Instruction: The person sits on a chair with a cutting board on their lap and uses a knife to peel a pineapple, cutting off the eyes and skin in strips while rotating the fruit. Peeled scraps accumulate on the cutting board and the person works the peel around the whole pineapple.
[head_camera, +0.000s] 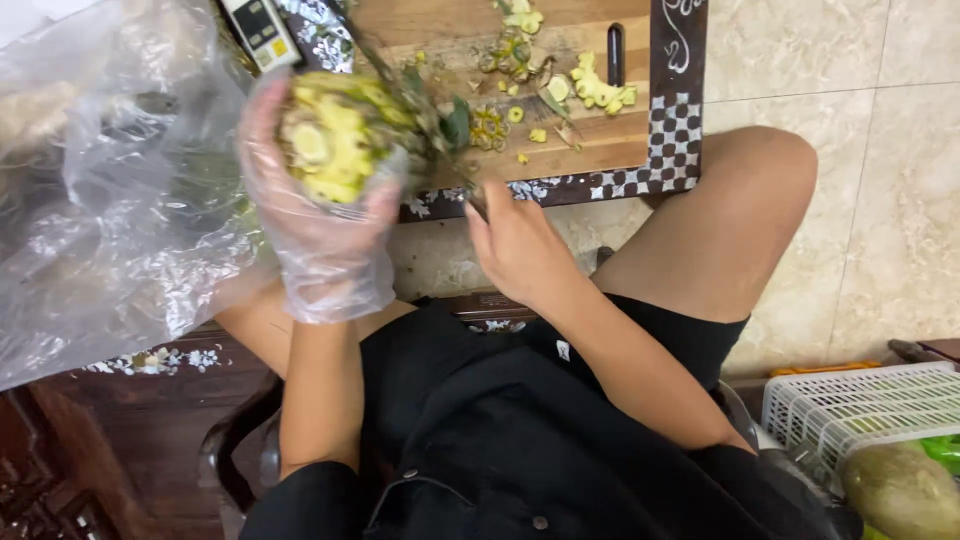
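Pineapple (335, 140), mostly peeled: pale yellow flesh, rough and faceted, still pitted with dark eyes; green leaves at the crown end, blurred. It sits in mid-air at the near edge of the cutting board, cupped from below by the left hand (320, 215). That hand wears a thin, crinkled clear plastic glove; its fingers (262, 130) wrap round the fruit.

Right hand (520, 245), bare, is just right of the fruit, fingers curled closed on what looks like a knife handle; a dark thin blade (400, 80) seems to run up across the fruit, though too blurred to be sure.

Judged from this: skin largely off, eye removal part done, several eyes left.

Wooden cutting board (600, 140), pale grain, slot handle, strewn with yellow-green trimmings (590, 90) and small eye plugs. It lies on a dark tabletop (675, 130) with pearly chequered inlay. Left: a large crumpled clear plastic bag (110, 200). Near right, on the beige tiled floor: a white plastic basket (860, 400).
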